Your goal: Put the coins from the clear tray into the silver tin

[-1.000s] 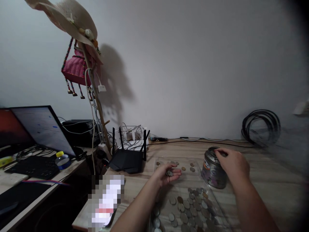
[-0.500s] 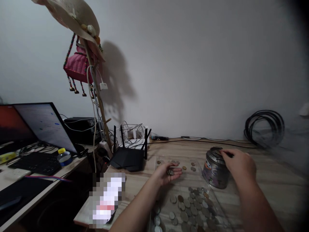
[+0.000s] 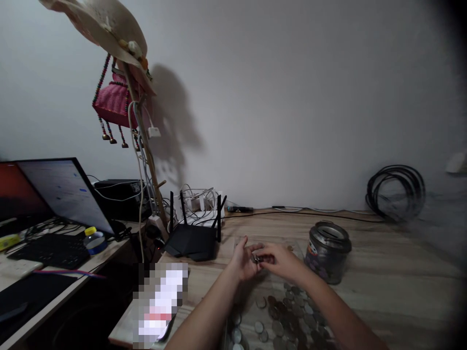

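Observation:
My left hand (image 3: 245,261) is held palm up over the table, cupping a few coins (image 3: 256,258) with its fingers partly curled. Reaching across, my right hand (image 3: 279,260) has its fingertips pinched on the coins in that palm; which coin it grips is partly hidden. To the right stands a dark metal tin (image 3: 328,253) with a slot in its lid, upright and apart from both hands. Below my hands, many loose coins (image 3: 288,316) lie spread on a clear plastic sheet or tray, some covered by my right forearm.
A black router (image 3: 193,240) with upright antennas stands behind my left hand. At the left front lies a blurred-out phone (image 3: 162,304). A coil of black cable (image 3: 396,192) rests by the wall at the right. Monitors and a keyboard (image 3: 51,249) occupy the left desk.
My right hand has left the tin's lid and moved left to the coins in my left palm. My left hand stays in nearly the same place. The view has shifted slightly.

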Demonstrator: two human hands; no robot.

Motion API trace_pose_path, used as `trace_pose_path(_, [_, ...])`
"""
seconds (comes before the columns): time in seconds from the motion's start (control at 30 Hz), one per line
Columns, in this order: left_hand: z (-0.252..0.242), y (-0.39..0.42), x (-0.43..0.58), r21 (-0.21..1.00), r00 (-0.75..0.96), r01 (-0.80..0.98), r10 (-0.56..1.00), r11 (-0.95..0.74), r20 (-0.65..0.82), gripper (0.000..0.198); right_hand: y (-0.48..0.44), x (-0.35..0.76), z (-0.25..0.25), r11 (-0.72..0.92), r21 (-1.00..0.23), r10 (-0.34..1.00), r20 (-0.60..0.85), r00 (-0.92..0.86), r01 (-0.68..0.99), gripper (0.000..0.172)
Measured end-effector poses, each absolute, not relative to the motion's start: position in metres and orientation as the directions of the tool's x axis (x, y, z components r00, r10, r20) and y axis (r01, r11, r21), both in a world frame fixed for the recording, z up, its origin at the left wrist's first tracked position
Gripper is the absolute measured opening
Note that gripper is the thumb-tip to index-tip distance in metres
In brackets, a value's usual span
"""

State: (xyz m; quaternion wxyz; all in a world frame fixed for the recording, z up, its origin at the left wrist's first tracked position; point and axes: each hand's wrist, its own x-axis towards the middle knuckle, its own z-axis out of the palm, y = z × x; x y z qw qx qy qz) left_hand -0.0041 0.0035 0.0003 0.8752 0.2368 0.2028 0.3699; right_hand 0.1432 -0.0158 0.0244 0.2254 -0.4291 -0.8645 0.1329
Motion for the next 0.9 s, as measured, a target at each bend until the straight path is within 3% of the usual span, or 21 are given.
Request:
trace_pose_path(0.17, [-0.003, 0.003, -0.001, 0.581, 0.709, -0.496, 0.687, 0.646, -0.158, 0.048, -0.014, 0.143, 0.021, 0.579, -0.373, 0.815, 0.26, -0.518, 0.725, 0.018])
trace_pose_path(0.3, [-0.004, 0.003, 0.0, 0.601, 0.696, -0.45, 0.681, 0.661, -0.228, 0.033, -0.017, 0.146, 0.03, 0.526, -0.364, 0.846, 0.317, -0.429, 0.769, 0.024])
trace_pose_path(0.4, [-0.005, 0.004, -0.001, 0.635, 0.661, -0.438, 0.707, 0.637, -0.253, 0.031, -0.022, 0.168, 0.047, 0.454, -0.362, 0.826, 0.513, -0.232, 0.814, 0.025])
trace_pose_path(0.53, [-0.007, 0.006, -0.001, 0.661, 0.632, -0.445, 0.735, 0.604, -0.246, 0.034, -0.029, 0.23, 0.069, 0.175, -0.395, 0.639, 0.742, 0.201, 0.902, 0.028])
trace_pose_path(0.67, [-0.008, 0.006, 0.001, 0.679, 0.625, -0.431, 0.739, 0.595, -0.251, 0.033, -0.027, 0.28, 0.07, -0.194, -0.423, 0.679, 0.593, 0.433, 0.885, 0.027])
trace_pose_path(0.73, [-0.006, 0.005, 0.0, 0.686, 0.619, -0.422, 0.741, 0.592, -0.259, 0.033, -0.023, 0.289, 0.065, -0.242, -0.411, 0.72, 0.531, 0.447, 0.879, 0.028])
trace_pose_path(0.9, [0.001, 0.001, -0.003, 0.699, 0.578, -0.416, 0.762, 0.582, -0.292, 0.031, -0.018, 0.293, 0.055, -0.201, -0.375, 0.684, 0.607, 0.404, 0.905, 0.029])
